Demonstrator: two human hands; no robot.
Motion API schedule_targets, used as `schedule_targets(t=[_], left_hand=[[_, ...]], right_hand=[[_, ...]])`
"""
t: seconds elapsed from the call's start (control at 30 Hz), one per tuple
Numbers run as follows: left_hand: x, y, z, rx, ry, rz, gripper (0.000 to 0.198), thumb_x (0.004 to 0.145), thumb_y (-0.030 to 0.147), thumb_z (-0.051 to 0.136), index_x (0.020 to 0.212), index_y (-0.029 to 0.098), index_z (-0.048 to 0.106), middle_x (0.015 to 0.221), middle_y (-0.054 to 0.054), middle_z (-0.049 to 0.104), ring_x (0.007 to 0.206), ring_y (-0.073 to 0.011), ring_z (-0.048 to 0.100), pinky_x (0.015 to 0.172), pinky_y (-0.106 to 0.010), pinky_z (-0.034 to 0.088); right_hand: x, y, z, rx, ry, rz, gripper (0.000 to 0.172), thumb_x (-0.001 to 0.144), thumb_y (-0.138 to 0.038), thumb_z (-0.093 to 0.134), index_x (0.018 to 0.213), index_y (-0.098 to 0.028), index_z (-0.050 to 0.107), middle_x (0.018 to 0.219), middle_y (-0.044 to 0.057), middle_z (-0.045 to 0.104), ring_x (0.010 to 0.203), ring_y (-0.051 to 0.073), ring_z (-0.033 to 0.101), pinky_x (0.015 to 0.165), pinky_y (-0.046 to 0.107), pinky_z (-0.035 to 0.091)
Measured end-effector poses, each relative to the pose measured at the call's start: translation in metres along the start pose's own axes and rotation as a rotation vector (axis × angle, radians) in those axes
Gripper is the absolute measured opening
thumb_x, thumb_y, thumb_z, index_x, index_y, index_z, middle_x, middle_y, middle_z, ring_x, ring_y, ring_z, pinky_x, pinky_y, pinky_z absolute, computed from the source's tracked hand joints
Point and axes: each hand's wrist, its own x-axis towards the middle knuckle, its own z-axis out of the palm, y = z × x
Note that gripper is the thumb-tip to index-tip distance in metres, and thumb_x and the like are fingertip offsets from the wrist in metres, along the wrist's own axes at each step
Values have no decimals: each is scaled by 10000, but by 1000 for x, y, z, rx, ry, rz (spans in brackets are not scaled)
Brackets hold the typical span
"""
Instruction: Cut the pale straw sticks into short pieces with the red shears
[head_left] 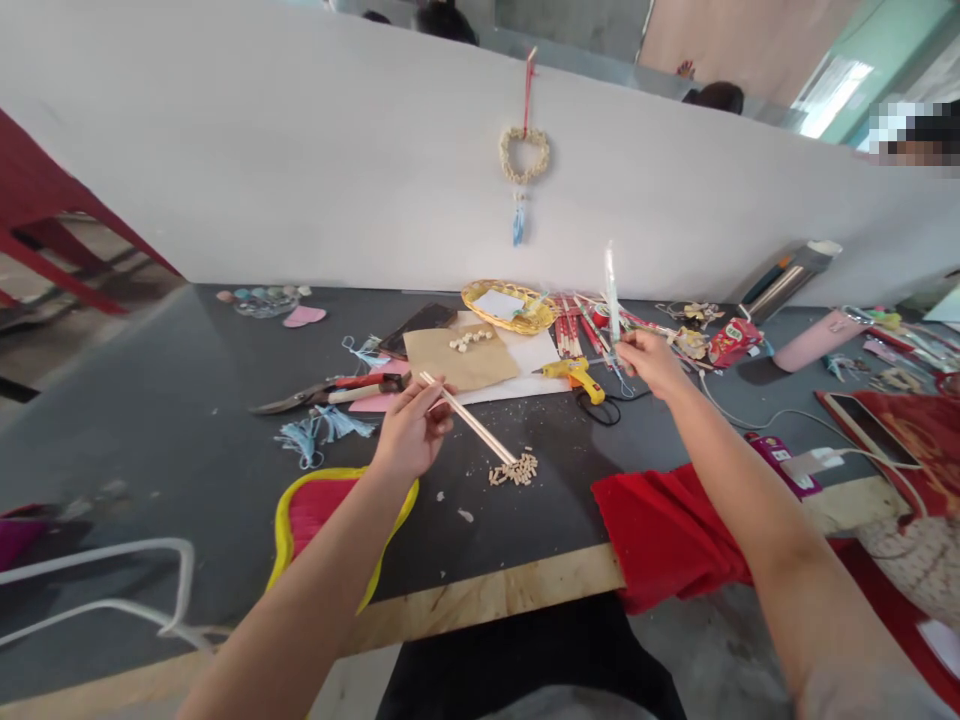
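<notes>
Left hand (411,428) pinches wooden sticks (472,425), tips at its 4 o'clock touching the chip pile (514,470). Right hand (651,362) clenches a clear rod (610,290) upright, with the glue gun (574,377) at its 9 o'clock. Risk: a sideways sweep scatters the pile; the loose pinch may let a stick slip.

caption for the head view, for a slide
Left hand holds wooden sticks by cut pieces; right hand holds a clear-wrapped stick near a glue gun.

glue gun (574,373): yellow | cloth (667,535): red | basket (504,318): yellow | table (187,420): dark grey | tassel (518,225): blue
</notes>
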Motion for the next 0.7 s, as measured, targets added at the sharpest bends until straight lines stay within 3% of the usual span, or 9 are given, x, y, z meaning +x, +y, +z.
schedule_targets(t=[0.2,0.33,0.43,0.53,0.6,0.63,0.7], left_hand=[[4,-2,-11,-60,58,75,301,634,225,770,878,171,602,622,22,623,474,-61,526,367,-125,323],[4,-4,-13,-14,43,93,329,632,241,777,902,178,600,603,38,603,468,-63,512,365,-129,351],[4,-5,-13,22,39,104,341,640,262,785,912,179,596,611,40,601,464,-62,502,366,-134,378],[4,-3,-13,32,34,116,353,633,271,800,904,178,594,611,45,589,474,-64,516,370,-135,395],[3,-2,-13,34,26,123,349,636,284,804,893,179,592,615,47,584,482,-67,533,376,-138,408],[2,-1,-13,36,24,126,346,639,294,805,887,179,591,620,45,586,489,-70,543,380,-141,417],[0,-2,-11,48,21,131,343,645,308,805,878,182,587,641,37,599,509,-80,566,385,-145,431]], right_hand=[[72,2,18,-237,101,32,211,771,-266,547,862,-117,666,736,74,673,690,184,598,655,272,422],[96,-1,21,-375,99,35,171,784,-206,537,821,-128,685,858,140,705,860,258,629,768,313,429],[105,-5,20,-440,93,23,199,797,-202,550,927,-119,675,997,182,690,972,294,610,843,350,432],[89,-15,22,-418,164,-50,344,851,-230,514,1165,-108,580,1221,200,598,1072,286,568,901,378,430],[58,-26,27,-237,165,-127,343,893,-289,482,1184,-123,557,1155,163,629,964,243,605,844,363,471],[36,-33,31,-118,61,-133,331,908,-343,475,1156,-143,567,1063,132,661,871,213,619,770,337,496],[-15,-48,40,127,-346,-114,380,920,-445,466,1181,-183,554,1013,96,674,737,163,619,620,279,501]])
